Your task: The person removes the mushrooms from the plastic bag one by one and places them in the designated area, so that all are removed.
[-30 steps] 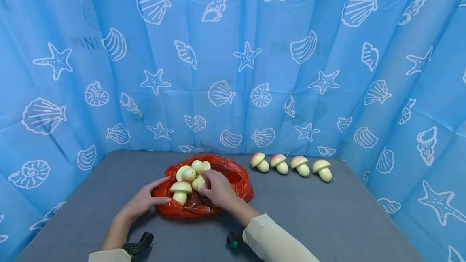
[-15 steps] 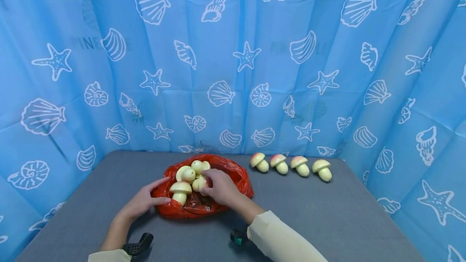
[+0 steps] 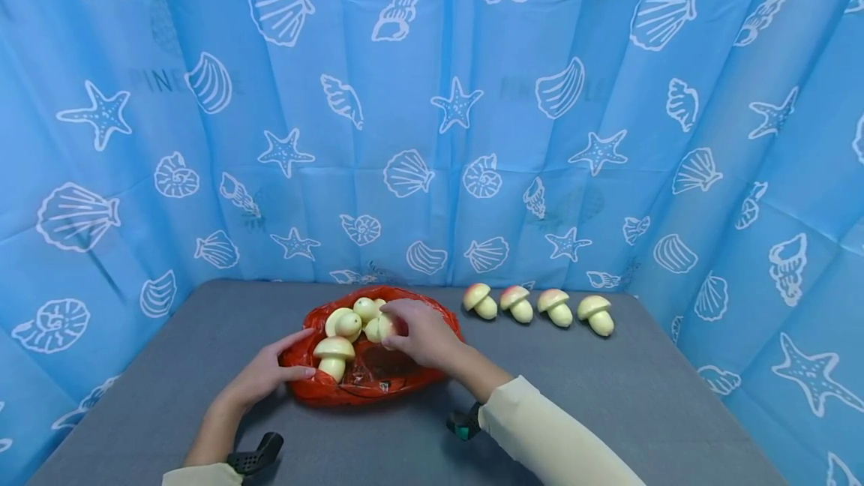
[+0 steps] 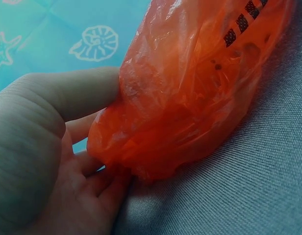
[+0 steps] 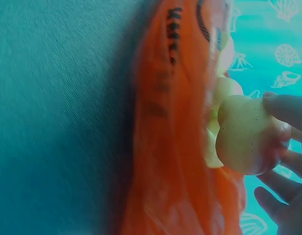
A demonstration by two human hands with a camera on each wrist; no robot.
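Note:
A red plastic bag (image 3: 324, 394) lies spread with its mouth up on the grey table. My left hand (image 3: 263, 372) grips its left edge, thumb and fingers on either side of the thin plastic (image 4: 161, 117). Several pale yellow toy mushrooms (image 3: 334, 357) lie in the bag's left half. Over the bag's middle, my right hand (image 3: 425, 332) holds another toy mushroom (image 5: 249, 134) between thumb and fingers. That one has a pinkish blush on its cap, and the fingers partly hide it in the head view.
Toy mushrooms stand in a row at the back right, from the leftmost mushroom (image 3: 481, 301) to the rightmost mushroom (image 3: 597, 315). A blue curtain (image 3: 445, 133) with white shell prints hangs behind the grey table (image 3: 574, 396).
My right hand has moved right and slightly back with the toy mushroom, away from the pile, uncovering more of the bag's inside. The left hand has stayed in place.

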